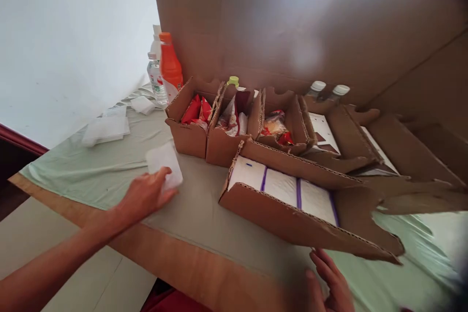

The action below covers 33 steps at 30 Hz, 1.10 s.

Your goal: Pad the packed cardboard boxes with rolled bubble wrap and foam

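Note:
My left hand (pixel 148 190) is closed on the near right edge of a thin, whitish rectangular packet (pixel 161 156), just above or on the cloth. My right hand (pixel 331 282) is at the bottom right, partly cut off by the frame. Its fingers are apart and hold nothing that I can see. Just beyond its fingertips stands a long cardboard box (pixel 270 214), set at an angle. Inside it is a row of white packs (pixel 281 186) with purple edges. Several similar pale rectangular packets (pixel 109 126) lie at the left of the table.
Open cardboard bins line the back, with red snack bags (pixel 197 109), a white-and-maroon bag (pixel 228 119) and a clear-and-red packet (pixel 276 126). An orange bottle (pixel 170 63) and a clear bottle (pixel 155 78) stand at left. Behind rises a cardboard panel (pixel 256 24).

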Motion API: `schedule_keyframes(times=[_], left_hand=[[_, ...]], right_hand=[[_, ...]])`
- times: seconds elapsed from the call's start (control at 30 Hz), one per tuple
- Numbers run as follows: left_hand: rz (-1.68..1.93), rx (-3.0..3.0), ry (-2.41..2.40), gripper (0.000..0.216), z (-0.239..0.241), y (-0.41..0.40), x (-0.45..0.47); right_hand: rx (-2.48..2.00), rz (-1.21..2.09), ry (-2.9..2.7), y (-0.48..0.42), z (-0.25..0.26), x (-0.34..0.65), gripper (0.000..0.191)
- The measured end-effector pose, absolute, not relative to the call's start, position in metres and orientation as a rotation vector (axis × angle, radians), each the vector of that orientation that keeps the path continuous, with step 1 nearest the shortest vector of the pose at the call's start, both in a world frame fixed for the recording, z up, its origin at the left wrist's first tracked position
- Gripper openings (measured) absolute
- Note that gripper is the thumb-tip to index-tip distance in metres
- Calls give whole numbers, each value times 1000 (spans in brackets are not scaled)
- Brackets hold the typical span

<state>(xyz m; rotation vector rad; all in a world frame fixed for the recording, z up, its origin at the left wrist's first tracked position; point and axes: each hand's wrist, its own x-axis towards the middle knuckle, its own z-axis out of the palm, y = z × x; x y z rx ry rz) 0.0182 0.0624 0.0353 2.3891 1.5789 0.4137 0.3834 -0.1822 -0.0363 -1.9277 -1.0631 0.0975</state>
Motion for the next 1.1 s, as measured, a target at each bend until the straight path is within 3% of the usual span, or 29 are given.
schedule_keyframes(times=[0.07, 0.13, 0.23, 0.33, 0.47, 0.7, 1.1], left_hand=[[442, 2141, 1302, 71, 41, 23, 44], [439, 1822, 997, 82, 51, -5, 66], [526, 1596, 878, 70, 61, -20, 84], [724, 1684, 1027, 53, 59, -14, 92], [821, 1775, 1031, 69, 44, -9, 114], [919, 1573, 1041, 82, 19, -49, 163], [853, 1572, 1029, 81, 12, -69, 188]], right_hand=[[-1933, 72, -1049, -184, -23, 370, 39], [-1908, 103, -1051, -187, -17, 360, 36], [-1895, 172, -1029, -192, -18, 353, 37], [-1915, 318, -911, -192, -24, 356, 58], [-1909, 445, -797, -175, -21, 368, 76], [-1821, 499, -857, -154, -5, 391, 56], [-1758, 480, -762, -165, -4, 411, 62]])
